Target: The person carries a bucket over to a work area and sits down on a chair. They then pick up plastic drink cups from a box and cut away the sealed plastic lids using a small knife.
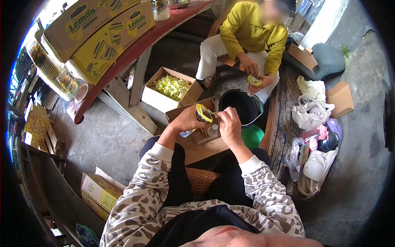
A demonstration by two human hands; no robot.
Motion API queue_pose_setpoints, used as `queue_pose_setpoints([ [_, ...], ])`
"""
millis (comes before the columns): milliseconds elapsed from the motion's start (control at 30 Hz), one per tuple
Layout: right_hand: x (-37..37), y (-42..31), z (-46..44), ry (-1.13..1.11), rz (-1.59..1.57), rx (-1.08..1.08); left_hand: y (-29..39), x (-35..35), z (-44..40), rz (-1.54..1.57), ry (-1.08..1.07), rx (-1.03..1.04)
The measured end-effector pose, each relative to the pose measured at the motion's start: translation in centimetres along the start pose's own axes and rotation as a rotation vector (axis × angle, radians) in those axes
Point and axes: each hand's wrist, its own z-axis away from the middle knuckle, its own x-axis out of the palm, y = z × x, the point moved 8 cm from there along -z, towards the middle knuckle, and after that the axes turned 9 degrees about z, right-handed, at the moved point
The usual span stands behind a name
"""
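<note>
My left hand (187,120) is wrapped around a plastic drink cup, tilted with its yellow-rimmed lid film (204,113) facing right. The fingers of my right hand (229,123) are pinched together at the cup's rim; whatever thin thing sits between them is too small to make out. Below both hands is an open cardboard box (193,145) between my knees, with a clear plastic cup (212,130) in it. Just beyond stands a second cardboard box (158,95), filled with yellow-green film scraps (170,87).
Opposite sits a person in a yellow jacket (253,31), holding a similar cup (254,80). A black bucket (236,108) and green plastic item (252,136) are at centre right. Lemon drink cartons (111,45) sit on the red table (181,20). Bags (312,111) lie right.
</note>
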Motion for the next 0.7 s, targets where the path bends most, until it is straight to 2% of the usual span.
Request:
queue_pose_setpoints([
  [67, 0.3, 0.8, 0.0, -0.004, -0.039, 0.043, -0.3, -1.0, 0.2, -0.096, 0.187, 0.019],
  [133, 0.4, 1.6, 0.1, -0.005, -0.089, 0.114, 0.1, -1.0, 0.2, -0.090, 0.183, 0.041],
  [300, -0.4, 1.4, 0.0, 0.015, -0.007, 0.067, 0.1, -1.3, -0.1, -0.093, 0.161, 0.035],
  [367, -0.7, 1.1, -0.2, 0.027, 0.029, 0.035, 1.3, -1.6, 0.1, -0.109, 0.239, 0.159],
  [500, -1.2, -0.1, -0.4, 0.062, 0.113, -0.065, 1.1, -1.7, 0.1, -0.136, 0.238, 0.108],
  [567, -1.4, -0.6, -0.2, 0.072, 0.141, -0.097, 1.3, -1.3, 0.3, 0.025, 0.193, -0.007],
  [700, -1.7, -2.0, 0.1, 0.104, 0.226, -0.194, 0.1, -0.7, -0.1, 0.114, 0.095, 0.002],
])
